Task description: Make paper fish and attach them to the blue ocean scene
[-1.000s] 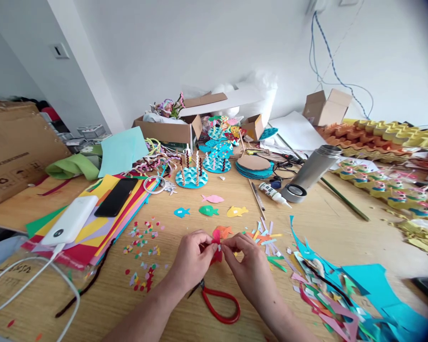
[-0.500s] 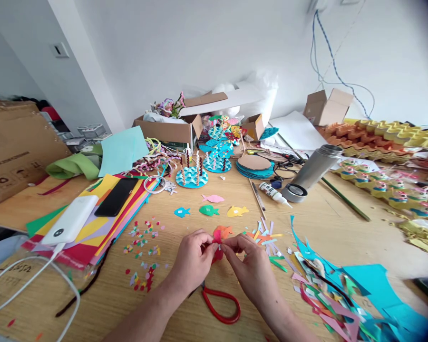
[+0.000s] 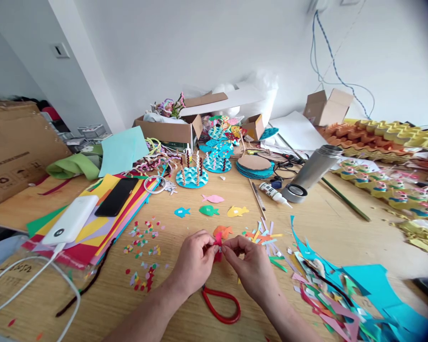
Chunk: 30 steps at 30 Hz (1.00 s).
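Observation:
Between my two hands is a small red paper cutout (image 3: pixel 218 239), partly hidden by the fingers. My left hand (image 3: pixel 197 256) pinches its left side, and my right hand (image 3: pixel 248 261) pinches it from the right, fingertips almost touching. Just beyond lies an orange paper fish (image 3: pixel 226 231). Farther off are a blue paper fish (image 3: pixel 182 212), a green one (image 3: pixel 209 210), a yellow one (image 3: pixel 237 211) and a pink one (image 3: pixel 213 198), flat on the table. Red-handled scissors (image 3: pixel 221 304) lie below my hands, their blades mostly hidden.
Paper confetti (image 3: pixel 148 256) is scattered at left, beside stacked coloured paper (image 3: pixel 103 223) bearing a phone (image 3: pixel 116 197) and power bank (image 3: pixel 70 219). Paper scraps (image 3: pixel 324 289) cover the right. Behind are a glue bottle (image 3: pixel 273 193), a metal flask (image 3: pixel 316 171) and wavy blue stands (image 3: pixel 191 178).
The red paper has turned slightly between my fingertips, and its lower part shows differently. My hands stay in almost the same place.

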Tool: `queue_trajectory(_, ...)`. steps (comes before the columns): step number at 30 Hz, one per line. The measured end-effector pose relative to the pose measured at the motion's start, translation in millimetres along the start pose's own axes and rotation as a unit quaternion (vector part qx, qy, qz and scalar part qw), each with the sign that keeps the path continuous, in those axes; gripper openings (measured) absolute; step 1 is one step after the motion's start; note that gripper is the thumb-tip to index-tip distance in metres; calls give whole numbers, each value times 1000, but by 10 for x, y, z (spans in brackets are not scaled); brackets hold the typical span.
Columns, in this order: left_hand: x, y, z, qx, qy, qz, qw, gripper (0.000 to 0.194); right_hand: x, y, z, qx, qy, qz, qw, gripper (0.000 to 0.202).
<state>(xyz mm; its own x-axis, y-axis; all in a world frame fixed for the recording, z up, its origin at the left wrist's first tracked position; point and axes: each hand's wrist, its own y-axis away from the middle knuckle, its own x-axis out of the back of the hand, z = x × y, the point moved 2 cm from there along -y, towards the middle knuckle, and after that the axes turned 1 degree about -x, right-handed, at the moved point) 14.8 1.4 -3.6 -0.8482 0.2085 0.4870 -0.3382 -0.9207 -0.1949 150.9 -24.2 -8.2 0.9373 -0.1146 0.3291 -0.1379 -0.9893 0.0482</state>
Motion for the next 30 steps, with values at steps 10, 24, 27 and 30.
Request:
queue_trajectory(10,-5,-7,-24,16,25,-6,1000,18,6,-8,2,-22,1,-4,1000,21)
queue_trajectory(24,27,-14,-4,14,14,31,999,18,15,-9,49,-19,-11,-11,1000,31)
queue_trajectory(27,16,-3,4,-14,-5,36,999,18,12,-7,35,-22,-11,-19,1000,32)
queue_trajectory(30,7,5,16,-41,-26,37,998,19,17,-2,8,-21,-5,-12,1000,31)
